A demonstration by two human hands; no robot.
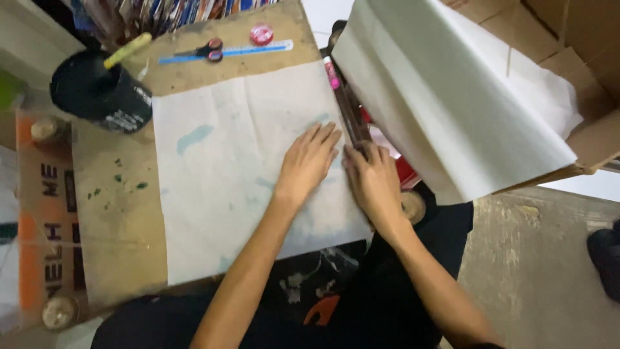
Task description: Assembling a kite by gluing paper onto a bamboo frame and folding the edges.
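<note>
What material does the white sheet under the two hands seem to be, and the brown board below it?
The white sheet looks like thin matte paper: it lies flat, with faint blue-green stains soaked in. The brown board seems to be cardboard or fibreboard, dull and unglossed, with green paint spots. The left hand and right hand press flat at the sheet's right edge.

Two bare hands, the left hand (309,161) and the right hand (373,182), press on one white paper sheet (226,174) on one brown board (116,213). One more large white sheet (445,97) hangs over one cardboard box (581,39). Also visible: one black pot (100,94), one blue ruler (245,52), one pair of scissors (210,50), one red round lid (261,33), one pink-capped marker (331,72).
</note>
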